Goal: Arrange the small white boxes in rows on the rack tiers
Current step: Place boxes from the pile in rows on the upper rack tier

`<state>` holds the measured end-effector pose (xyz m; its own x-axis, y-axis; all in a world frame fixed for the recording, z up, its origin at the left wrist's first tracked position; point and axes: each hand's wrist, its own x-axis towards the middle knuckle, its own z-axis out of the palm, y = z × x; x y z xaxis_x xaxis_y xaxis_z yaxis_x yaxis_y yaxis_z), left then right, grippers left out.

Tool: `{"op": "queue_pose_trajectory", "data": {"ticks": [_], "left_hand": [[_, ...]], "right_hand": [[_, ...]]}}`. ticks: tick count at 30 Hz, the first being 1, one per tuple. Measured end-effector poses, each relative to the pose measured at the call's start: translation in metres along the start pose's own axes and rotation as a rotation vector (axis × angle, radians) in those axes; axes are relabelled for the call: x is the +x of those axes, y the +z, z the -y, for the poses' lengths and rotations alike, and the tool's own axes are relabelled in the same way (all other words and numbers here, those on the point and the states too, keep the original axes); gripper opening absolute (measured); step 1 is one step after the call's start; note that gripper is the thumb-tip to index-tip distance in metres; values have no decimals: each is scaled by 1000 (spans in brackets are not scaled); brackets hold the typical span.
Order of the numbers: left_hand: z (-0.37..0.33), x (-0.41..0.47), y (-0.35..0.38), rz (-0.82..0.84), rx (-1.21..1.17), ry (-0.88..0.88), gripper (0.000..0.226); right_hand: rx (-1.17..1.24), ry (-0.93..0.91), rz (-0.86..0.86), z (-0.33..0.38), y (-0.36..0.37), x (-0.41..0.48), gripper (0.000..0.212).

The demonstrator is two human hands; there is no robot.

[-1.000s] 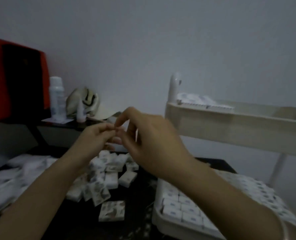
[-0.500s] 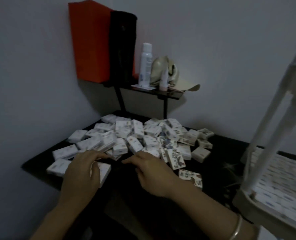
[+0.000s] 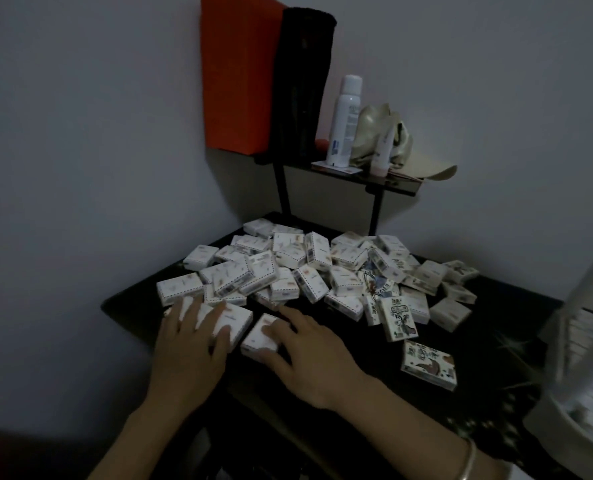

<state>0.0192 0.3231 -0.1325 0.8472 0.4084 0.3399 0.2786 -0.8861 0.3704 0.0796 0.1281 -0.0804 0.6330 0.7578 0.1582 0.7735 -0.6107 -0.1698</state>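
A loose pile of small white boxes [image 3: 322, 268] covers the black table [image 3: 489, 341]. My left hand [image 3: 187, 344] lies flat with spread fingers on a white box [image 3: 239, 318] at the pile's near edge. Just to its right, my right hand [image 3: 308, 358] grips a smaller white box [image 3: 257, 336], fingers over its top and thumb at its near side. The white rack [image 3: 580, 320] shows blurred at the right edge; its lower tier [image 3: 565, 420] holds rows of white boxes.
A box with a coloured drawing [image 3: 428, 363] lies apart at the near right of the pile. Behind, a small black shelf [image 3: 367, 176] carries a white spray bottle [image 3: 345, 119], a crumpled bag and an orange and black folder. Walls close in on the left and back.
The view swung from the rack to the table. Both hands came down from in front of me onto boxes at the pile's near edge; the right hand closed round one.
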Motion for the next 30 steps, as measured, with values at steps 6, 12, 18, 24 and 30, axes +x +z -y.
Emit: {"op": "queue_pose_trajectory", "data": {"ticks": [6, 12, 18, 24, 30], "left_hand": [[-51, -21, 6, 63, 43, 49, 79], [-94, -31, 15, 125, -24, 183, 80], [-127, -27, 26, 146, -82, 296, 89], [-138, -18, 24, 74, -141, 423, 77], [-143, -20, 24, 1, -269, 459, 59]], "right_hand": [[110, 65, -43, -33, -16, -24, 35], [210, 228, -22, -69, -37, -65, 72], [251, 314, -59, -89, -54, -98, 86], [327, 270, -132, -104, -57, -106, 81], [470, 301, -172, -108, -55, -111, 68]]}}
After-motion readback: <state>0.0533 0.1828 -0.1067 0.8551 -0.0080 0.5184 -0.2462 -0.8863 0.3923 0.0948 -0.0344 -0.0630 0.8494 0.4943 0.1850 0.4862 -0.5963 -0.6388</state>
